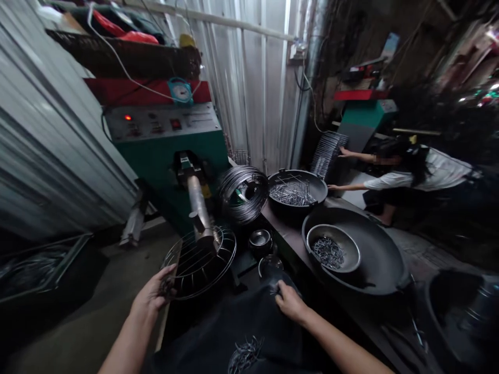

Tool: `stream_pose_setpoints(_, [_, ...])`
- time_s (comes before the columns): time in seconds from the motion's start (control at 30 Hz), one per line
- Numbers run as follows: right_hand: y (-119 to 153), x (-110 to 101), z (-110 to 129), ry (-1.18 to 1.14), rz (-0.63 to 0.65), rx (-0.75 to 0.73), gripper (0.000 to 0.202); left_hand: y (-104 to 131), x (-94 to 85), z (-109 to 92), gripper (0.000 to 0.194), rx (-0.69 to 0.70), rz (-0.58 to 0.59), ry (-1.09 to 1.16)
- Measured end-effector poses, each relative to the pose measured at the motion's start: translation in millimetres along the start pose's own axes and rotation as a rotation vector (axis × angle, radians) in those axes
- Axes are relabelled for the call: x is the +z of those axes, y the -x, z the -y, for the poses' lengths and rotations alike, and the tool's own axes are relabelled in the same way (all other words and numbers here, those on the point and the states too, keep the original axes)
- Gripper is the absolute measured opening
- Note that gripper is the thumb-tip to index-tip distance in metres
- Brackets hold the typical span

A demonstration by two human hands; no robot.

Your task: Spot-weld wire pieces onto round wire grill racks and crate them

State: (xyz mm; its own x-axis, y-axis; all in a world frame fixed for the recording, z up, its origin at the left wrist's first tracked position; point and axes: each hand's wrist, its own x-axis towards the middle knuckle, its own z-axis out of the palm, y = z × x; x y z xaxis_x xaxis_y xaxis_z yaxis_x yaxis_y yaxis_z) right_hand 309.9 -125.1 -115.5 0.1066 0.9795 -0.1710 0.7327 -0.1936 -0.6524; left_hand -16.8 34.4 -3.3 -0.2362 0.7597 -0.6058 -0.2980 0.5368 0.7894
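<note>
My left hand (pixel 153 294) is closed at the near left rim of a round wire basket (pixel 224 270), with a dark clump at its fingers that I cannot make out clearly. The basket sits under the metal arm (pixel 200 208) of a green machine (pixel 156 161). Over the dark cloth (pixel 210 332) on my lap, my right hand (pixel 291 304) pinches thin short wire pieces (pixel 274 292), partly blurred. More bent wire pieces (pixel 245 356) lie in a pile on the cloth. Just beyond the right hand are small metal bowls (pixel 260 239).
A wire coil (pixel 244 195) stands by the machine. Rightward are a black pan (pixel 298 208) of metal pieces and a large pan (pixel 378 254) holding a steel bowl (pixel 353 249). Another person (pixel 421 169) crouches at a wire rack (pixel 329 153). A bin (pixel 42 265) stands left.
</note>
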Motion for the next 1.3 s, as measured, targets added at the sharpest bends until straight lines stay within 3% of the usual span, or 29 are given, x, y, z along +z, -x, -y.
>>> stream_pose_setpoints(0.1, [-3, -10, -6, -0.131, -0.019, 0.002, 0.009, 3, 2.6, 5, 0.029, -0.107, 0.048, 0.051])
stream_pose_setpoints(0.2, [-13, -22, 9, -0.421, -0.003, -0.016, 0.007, 11, 6.6, 9, 0.033, -0.077, 0.021, 0.171])
stream_pose_setpoints(0.37, [-40, -28, 92, -0.856, 0.025, -0.292, 0.025, 22, 15.7, 11, 0.034, 0.083, -0.157, 0.259])
stream_pose_setpoints(0.47, [-54, -16, 136, -0.894, 0.076, -0.419, 0.025, 29, 18.1, 15, 0.034, 0.141, -0.172, 0.280])
stream_pose_setpoints(0.53, [-61, -7, 150, -0.789, 0.063, -0.470, 0.022, 32, 18.4, 18, 0.036, 0.165, -0.168, 0.290])
stream_pose_setpoints(0.63, [-70, 1, 154, -0.554, 0.022, -0.490, 0.018, 35, 18.1, 22, 0.041, 0.219, -0.142, 0.300])
stream_pose_setpoints(0.73, [-75, 1, 150, -0.462, 0.026, -0.481, 0.017, 35, 18.5, 24, 0.043, 0.272, -0.097, 0.303])
stream_pose_setpoints(1.0, [-79, 0, 152, -0.594, 0.046, -0.389, 0.018, 29, 20.9, 27, 0.042, 0.267, -0.144, 0.308])
stream_pose_setpoints(1.3, [-76, -1, 157, -0.619, 0.014, -0.392, 0.020, 28, 23.1, 24, 0.043, 0.262, -0.180, 0.269])
